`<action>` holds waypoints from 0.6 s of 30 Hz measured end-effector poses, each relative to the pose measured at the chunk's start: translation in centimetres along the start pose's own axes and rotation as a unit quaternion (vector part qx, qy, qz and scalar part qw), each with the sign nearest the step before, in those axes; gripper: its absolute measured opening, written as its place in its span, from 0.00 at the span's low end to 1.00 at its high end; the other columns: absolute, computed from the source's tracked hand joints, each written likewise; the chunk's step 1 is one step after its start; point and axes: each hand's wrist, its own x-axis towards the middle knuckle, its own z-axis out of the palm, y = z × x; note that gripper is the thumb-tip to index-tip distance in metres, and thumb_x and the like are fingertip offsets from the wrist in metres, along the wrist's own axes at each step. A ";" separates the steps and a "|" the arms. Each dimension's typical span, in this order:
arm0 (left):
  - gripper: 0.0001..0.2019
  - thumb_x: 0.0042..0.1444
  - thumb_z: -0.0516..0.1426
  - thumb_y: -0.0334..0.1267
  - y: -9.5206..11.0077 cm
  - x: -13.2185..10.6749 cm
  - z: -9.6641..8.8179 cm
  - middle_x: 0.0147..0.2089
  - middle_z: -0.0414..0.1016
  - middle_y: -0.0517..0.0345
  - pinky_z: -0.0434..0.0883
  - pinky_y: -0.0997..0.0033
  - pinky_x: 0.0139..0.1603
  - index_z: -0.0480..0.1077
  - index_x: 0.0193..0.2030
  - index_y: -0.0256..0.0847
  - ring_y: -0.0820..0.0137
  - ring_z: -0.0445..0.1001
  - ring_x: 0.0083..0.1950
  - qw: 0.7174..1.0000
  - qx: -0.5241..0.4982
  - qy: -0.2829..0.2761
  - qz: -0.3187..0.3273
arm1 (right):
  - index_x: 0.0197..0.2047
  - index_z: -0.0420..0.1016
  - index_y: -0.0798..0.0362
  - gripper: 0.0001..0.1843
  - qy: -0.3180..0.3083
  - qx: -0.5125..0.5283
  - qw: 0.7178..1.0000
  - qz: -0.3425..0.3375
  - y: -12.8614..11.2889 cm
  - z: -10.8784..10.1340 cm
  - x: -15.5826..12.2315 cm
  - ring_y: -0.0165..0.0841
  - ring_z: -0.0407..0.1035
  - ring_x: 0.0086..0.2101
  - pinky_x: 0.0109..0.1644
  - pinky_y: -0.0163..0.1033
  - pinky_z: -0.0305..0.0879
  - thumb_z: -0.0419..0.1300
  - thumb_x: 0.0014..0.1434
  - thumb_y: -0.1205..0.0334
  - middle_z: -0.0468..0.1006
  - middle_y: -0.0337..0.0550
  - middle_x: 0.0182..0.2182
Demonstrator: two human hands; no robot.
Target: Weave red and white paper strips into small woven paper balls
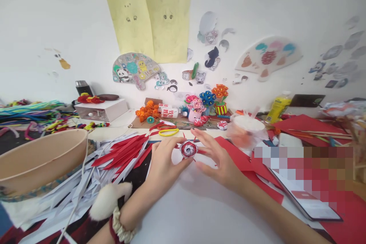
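A small round woven piece of red and white paper strips sits on the white tabletop at the centre. My left hand curls around its left side, fingertips pinching its edge. My right hand is at its right side with fingers spread and fingertips touching its rim. A loose pile of red and white paper strips lies just left of my left hand.
A tan bowl stands at the left. Yellow rubber bands, glue bottles, paper flowers and a white cup line the back. Red paper sheets and a phone lie at the right.
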 end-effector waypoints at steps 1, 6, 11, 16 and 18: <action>0.18 0.52 0.64 0.40 -0.1 0.1 -0.1 0.53 0.75 0.55 0.62 0.55 0.51 0.68 0.50 0.47 0.57 0.72 0.52 1.000 0.011 0.003 0.000 | 0.66 0.53 0.41 0.34 0.023 0.011 1.000 0.009 0.0 -0.2 0.1 0.41 0.66 0.56 0.60 0.50 0.65 0.61 0.59 0.61 0.53 0.47 0.67; 0.18 0.53 0.63 0.43 -0.4 0.1 -0.1 0.51 0.75 0.55 0.62 0.57 0.50 0.68 0.50 0.46 0.59 0.72 0.49 0.998 0.057 0.033 0.001 | 0.52 0.67 0.47 0.21 0.113 -0.026 0.991 0.071 0.4 -0.6 0.7 0.38 0.73 0.44 0.48 0.44 0.73 0.63 0.56 0.57 0.71 0.48 0.54; 0.22 0.51 0.64 0.45 -0.9 0.0 0.5 0.46 0.75 0.55 0.69 0.64 0.41 0.66 0.51 0.43 0.64 0.74 0.41 0.999 0.033 -0.016 -0.038 | 0.46 0.72 0.52 0.17 0.033 -0.024 0.992 0.122 1.3 -0.3 0.7 0.36 0.76 0.37 0.44 0.43 0.73 0.65 0.53 0.57 0.80 0.45 0.37; 0.33 0.46 0.67 0.39 -1.3 0.2 -0.4 0.54 0.71 0.51 0.68 0.60 0.51 0.60 0.58 0.43 0.59 0.71 0.53 0.990 0.077 -0.095 0.069 | 0.40 0.74 0.55 0.16 0.047 0.003 0.985 0.169 2.9 -1.0 0.9 0.37 0.77 0.34 0.40 0.43 0.74 0.65 0.51 0.54 0.80 0.46 0.34; 0.24 0.50 0.65 0.38 -1.3 0.3 -0.9 0.53 0.71 0.52 0.67 0.60 0.51 0.64 0.53 0.43 0.58 0.69 0.55 0.977 0.122 -0.101 0.143 | 0.39 0.75 0.55 0.17 0.047 0.004 0.983 0.179 3.5 -1.3 1.0 0.37 0.77 0.33 0.39 0.43 0.74 0.66 0.50 0.53 0.80 0.47 0.34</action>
